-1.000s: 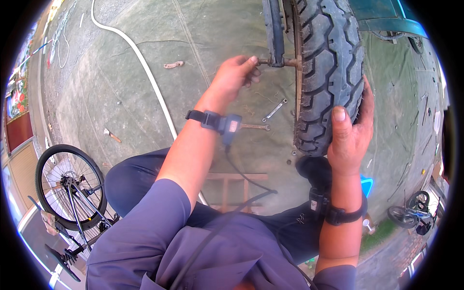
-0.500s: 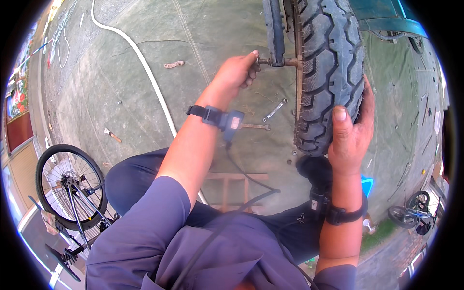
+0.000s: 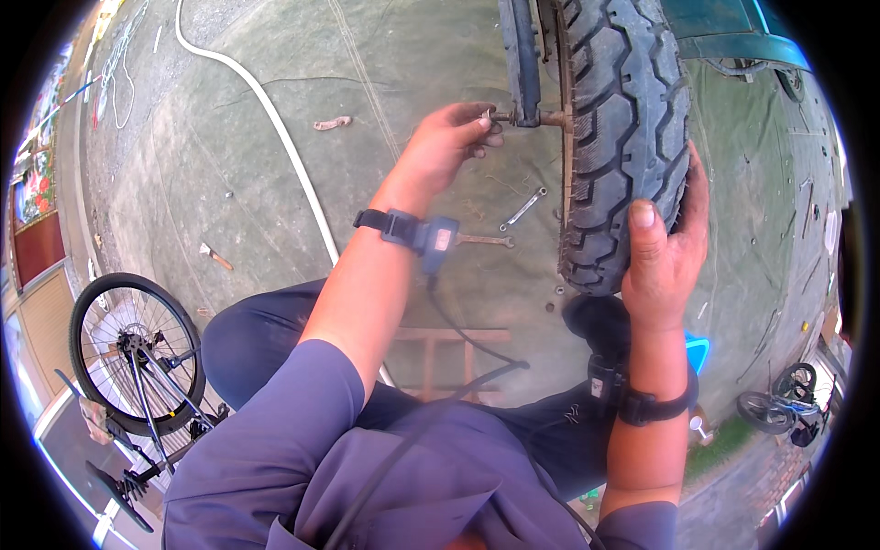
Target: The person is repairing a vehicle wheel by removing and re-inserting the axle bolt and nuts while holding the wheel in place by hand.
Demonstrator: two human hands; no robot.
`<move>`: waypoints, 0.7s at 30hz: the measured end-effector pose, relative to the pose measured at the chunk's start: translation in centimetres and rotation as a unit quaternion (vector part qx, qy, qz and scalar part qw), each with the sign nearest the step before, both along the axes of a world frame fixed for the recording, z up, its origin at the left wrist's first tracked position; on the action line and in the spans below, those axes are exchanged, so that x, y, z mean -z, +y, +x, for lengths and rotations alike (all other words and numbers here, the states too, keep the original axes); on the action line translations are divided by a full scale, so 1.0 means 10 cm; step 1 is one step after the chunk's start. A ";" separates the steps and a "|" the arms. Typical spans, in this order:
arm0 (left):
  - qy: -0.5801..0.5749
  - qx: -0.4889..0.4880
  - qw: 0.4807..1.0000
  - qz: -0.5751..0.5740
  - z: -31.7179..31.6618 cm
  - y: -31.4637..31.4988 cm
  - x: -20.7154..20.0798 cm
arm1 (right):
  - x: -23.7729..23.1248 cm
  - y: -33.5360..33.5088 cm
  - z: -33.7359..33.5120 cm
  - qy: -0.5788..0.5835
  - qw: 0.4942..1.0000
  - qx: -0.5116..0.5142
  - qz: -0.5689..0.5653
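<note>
A wheel with a chunky black tyre [image 3: 625, 128] stands upright in front of me, beside a dark metal frame arm [image 3: 522, 64]. A thin threaded axle [image 3: 501, 117] sticks out leftward through the arm's lower end. My left hand [image 3: 442, 151] is closed in a pinch at the tip of that axle, thumb and forefinger together; whether a nut sits between them is hidden. My right hand [image 3: 667, 261] grips the near right side of the tyre, its thumb on the tread and its fingers round the far sidewall.
A ring spanner [image 3: 522, 209] and an open-ended spanner [image 3: 486, 240] lie on the green ground sheet [image 3: 275, 165]. Small nuts [image 3: 550, 307] rest near my foot. A white hose [image 3: 284, 137] crosses at left, near a small hammer [image 3: 215, 257]. A bicycle [image 3: 136, 353] is at far left.
My left fingers have shifted and turned at the axle's end, the thumb dropping lower and the forefinger now above it. My right hand keeps its place on the tyre.
</note>
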State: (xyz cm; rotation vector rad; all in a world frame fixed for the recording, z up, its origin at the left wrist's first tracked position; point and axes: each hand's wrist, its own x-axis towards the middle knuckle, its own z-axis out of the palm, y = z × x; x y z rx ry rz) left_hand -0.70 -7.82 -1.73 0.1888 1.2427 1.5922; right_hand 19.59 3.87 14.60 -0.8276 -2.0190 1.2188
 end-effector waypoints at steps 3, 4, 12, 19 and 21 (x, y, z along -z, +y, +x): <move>0.022 0.007 1.000 -0.020 -0.01 0.00 0.00 | 0.01 0.00 0.00 0.004 1.000 -0.002 -0.003; 0.034 0.018 0.999 -0.032 -0.01 0.01 -0.01 | 0.01 0.00 0.01 0.006 1.000 -0.003 -0.004; 0.065 0.043 0.992 -0.097 -0.07 0.04 -0.01 | -0.02 -0.01 0.00 0.002 1.000 -0.003 0.000; 0.096 0.076 0.984 -0.132 -0.11 0.07 -0.08 | -0.01 0.00 0.00 0.004 1.000 -0.007 0.004; 0.091 0.074 0.984 -0.135 -0.11 0.08 -0.10 | -0.02 0.00 0.00 0.001 1.000 -0.008 0.004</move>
